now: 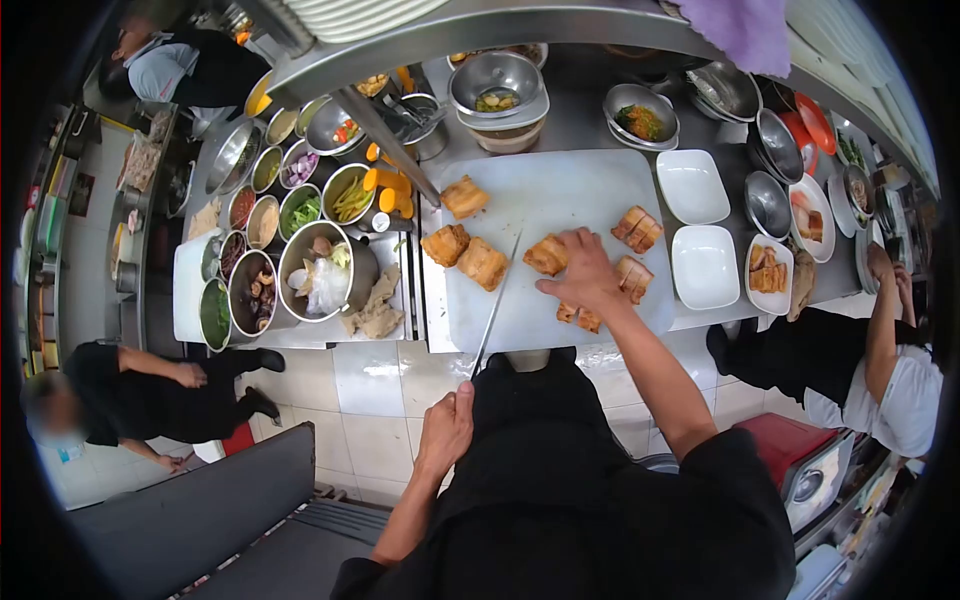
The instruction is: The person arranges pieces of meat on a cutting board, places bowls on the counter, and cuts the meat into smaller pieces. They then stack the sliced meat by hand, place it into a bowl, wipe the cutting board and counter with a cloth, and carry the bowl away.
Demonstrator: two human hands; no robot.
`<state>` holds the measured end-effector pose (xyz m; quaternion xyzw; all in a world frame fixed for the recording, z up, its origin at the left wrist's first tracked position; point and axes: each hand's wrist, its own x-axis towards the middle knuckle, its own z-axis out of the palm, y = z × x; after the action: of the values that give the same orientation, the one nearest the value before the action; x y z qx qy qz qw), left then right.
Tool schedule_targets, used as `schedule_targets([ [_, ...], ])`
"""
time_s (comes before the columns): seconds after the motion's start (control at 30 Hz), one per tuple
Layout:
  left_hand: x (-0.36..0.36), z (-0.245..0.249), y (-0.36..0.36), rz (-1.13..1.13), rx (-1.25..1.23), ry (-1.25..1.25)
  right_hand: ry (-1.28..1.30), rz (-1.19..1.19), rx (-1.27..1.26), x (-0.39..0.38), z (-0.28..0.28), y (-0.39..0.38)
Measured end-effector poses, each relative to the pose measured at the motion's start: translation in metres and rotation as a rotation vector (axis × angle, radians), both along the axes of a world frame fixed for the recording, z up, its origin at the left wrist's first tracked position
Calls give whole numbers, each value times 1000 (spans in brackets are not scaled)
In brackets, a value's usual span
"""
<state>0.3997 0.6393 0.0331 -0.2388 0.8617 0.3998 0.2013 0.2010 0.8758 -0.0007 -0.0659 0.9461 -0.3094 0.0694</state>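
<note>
Take the cutting board (575,180) as a clock face, twelve o'clock pointing away from the person. The left hand (447,425), off the edge at seven o'clock, is closed around the handle of a knife (497,305); the blade angles up toward the middle. Gripping it from that low, outer side probably leaves the blade clear of the other hand.

The right hand (590,272) reaches in from four o'clock with thumb and fingers spread wide on a block of meat (545,255), seemingly to steady it (whether they pinch it firmly, I cannot tell).

Three blocks that look whole (482,262) lie between nine and ten o'clock, while sliced portions (637,230) lie around three and five, which likely sorts whole from cut. Two white dishes (706,267) stand just past the board's three o'clock edge, perhaps for easy reach, and bowls of vegetables (328,275) stand beyond nine.

The steadied block is near the board's centre, just right of the blade with a narrow gap. From the right hand it lies at ten o'clock, under the fingertips; from the left, at one o'clock and well apart.
</note>
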Motion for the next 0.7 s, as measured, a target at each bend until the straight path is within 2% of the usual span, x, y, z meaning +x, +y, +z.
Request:
schedule_targets([
  [0.03,-10,3,5,-9,-3,3,3,-9,-3,-1,-10,2],
  [0.1,-30,16,16,-86,27,-86,13,174,-149,-1,-28,3],
  [0.33,-47,26,32,-149,-61,-56,7,129,-216,14,-24,2],
  [0.47,-44,22,33,-147,-73,-62,87,118,-264,15,-31,0],
  [0.7,-36,38,27,-184,-129,-212,128,164,-286,14,-36,2],
])
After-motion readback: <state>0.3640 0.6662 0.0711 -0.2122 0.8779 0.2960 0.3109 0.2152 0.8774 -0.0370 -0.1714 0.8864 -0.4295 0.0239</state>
